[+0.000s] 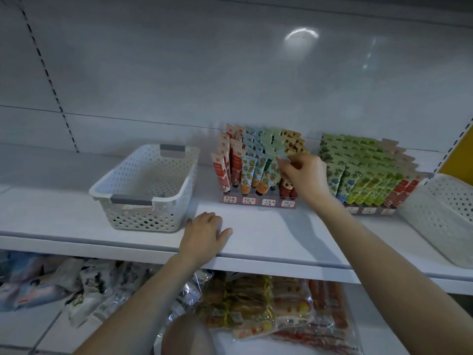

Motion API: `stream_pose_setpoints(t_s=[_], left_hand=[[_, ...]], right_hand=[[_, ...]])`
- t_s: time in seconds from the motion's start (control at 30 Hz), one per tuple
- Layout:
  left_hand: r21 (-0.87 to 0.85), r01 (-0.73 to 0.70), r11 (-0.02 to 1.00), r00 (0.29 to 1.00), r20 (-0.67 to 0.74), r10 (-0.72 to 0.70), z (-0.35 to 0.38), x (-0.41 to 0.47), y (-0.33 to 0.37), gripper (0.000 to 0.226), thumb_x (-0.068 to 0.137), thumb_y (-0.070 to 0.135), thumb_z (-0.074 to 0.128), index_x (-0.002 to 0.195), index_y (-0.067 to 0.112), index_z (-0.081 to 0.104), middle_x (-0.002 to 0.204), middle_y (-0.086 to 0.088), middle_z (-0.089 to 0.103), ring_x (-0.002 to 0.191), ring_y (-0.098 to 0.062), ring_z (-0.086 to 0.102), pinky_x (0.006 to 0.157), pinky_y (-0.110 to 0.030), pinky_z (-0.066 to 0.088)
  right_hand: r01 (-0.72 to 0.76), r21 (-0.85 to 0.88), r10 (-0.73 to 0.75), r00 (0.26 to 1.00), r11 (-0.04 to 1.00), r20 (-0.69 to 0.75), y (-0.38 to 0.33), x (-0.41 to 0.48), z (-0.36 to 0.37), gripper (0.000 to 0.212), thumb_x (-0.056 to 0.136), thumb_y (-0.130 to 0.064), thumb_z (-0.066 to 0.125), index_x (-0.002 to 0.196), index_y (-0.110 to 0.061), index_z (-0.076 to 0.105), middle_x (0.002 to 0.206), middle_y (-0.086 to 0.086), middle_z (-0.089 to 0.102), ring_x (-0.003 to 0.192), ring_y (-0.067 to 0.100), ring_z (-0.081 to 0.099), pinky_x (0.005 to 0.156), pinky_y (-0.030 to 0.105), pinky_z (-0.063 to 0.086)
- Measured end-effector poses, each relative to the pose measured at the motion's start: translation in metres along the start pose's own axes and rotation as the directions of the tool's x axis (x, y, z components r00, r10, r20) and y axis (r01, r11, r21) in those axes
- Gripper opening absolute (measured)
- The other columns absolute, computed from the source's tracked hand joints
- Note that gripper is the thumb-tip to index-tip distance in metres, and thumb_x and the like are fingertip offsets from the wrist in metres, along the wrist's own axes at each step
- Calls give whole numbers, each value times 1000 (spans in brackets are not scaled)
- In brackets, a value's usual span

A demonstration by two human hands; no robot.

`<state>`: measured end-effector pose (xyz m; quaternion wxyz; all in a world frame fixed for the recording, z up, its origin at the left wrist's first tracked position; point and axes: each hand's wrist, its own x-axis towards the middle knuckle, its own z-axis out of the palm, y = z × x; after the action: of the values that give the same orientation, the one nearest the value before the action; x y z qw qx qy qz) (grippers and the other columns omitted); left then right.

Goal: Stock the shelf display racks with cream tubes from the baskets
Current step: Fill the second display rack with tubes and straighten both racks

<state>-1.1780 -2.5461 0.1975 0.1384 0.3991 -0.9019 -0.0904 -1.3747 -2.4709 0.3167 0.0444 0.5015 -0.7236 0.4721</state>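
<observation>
Meanwhile, right hand (pixel 304 175) pinches the flat crimped end of a printed tube (pixel 273 172) in the rack (pixel 259 204); left hand (pixel 204 231) lies flat before it; red-bordered tags (pixel 249 200) illegible.

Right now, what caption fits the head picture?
Right hand pinches a tube in the rack; left hand rests on the shelf.
</observation>
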Motion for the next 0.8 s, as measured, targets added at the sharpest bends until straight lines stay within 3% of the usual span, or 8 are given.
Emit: stream_pose_setpoints(t_s=[0.1,0.27,0.37,0.43,0.53,0.63,0.8], left_hand=[[48,-11,999,1000,-18,12,5,-1,-2,70,78,60,8,102,15,57,106,2,56,104,-19,51,86,-37,39],[60,-9,998,1000,-21,10,6,-1,-1,64,82,55,12,104,16,57,107,3,56,104,-18,51,86,-36,39],[62,-5,998,1000,-26,6,7,-2,-1,48,91,49,26,104,16,57,107,3,56,105,-18,51,86,-36,39],[53,0,999,1000,-19,1,7,-2,-2,42,94,46,31,108,16,56,110,2,55,108,-18,49,90,-36,39],[48,-6,999,1000,-22,7,6,-2,0,51,91,50,24,109,15,57,112,1,56,108,-19,50,92,-37,40],[56,-1,998,1000,-21,2,6,-2,0,39,96,44,34,113,16,55,116,2,55,111,-18,48,94,-36,38],[63,2,998,999,-33,0,5,-3,1,38,96,44,34,114,17,54,117,3,55,111,-16,48,95,-35,37]], right_hand=[[32,-52,-30,999,998,43,4,14,14,38,92,-21,56,73,11,62,67,26,62,54,23,47,54,27,36],[47,-89,-40,996,995,75,11,22,30,37,92,-18,55,70,11,58,61,26,52,53,22,42,55,27,30],[55,-93,-46,994,994,97,13,23,35,36,92,-16,55,72,13,59,64,29,54,53,22,41,55,27,31],[50,-101,-38,993,994,114,14,25,38,35,92,-16,55,71,12,58,62,26,52,53,21,41,56,27,32],[40,-121,-22,989,992,148,13,29,40,30,92,-17,55,70,3,56,57,12,50,48,18,39,52,26,32],[56,-152,-32,987,987,160,11,30,42,25,92,-17,56,71,-7,49,54,-2,40,48,11,36,48,24,30],[78,-161,-49,983,984,177,9,32,44,24,92,-18,56,74,-4,51,58,4,41,56,21,42,57,27,33]])
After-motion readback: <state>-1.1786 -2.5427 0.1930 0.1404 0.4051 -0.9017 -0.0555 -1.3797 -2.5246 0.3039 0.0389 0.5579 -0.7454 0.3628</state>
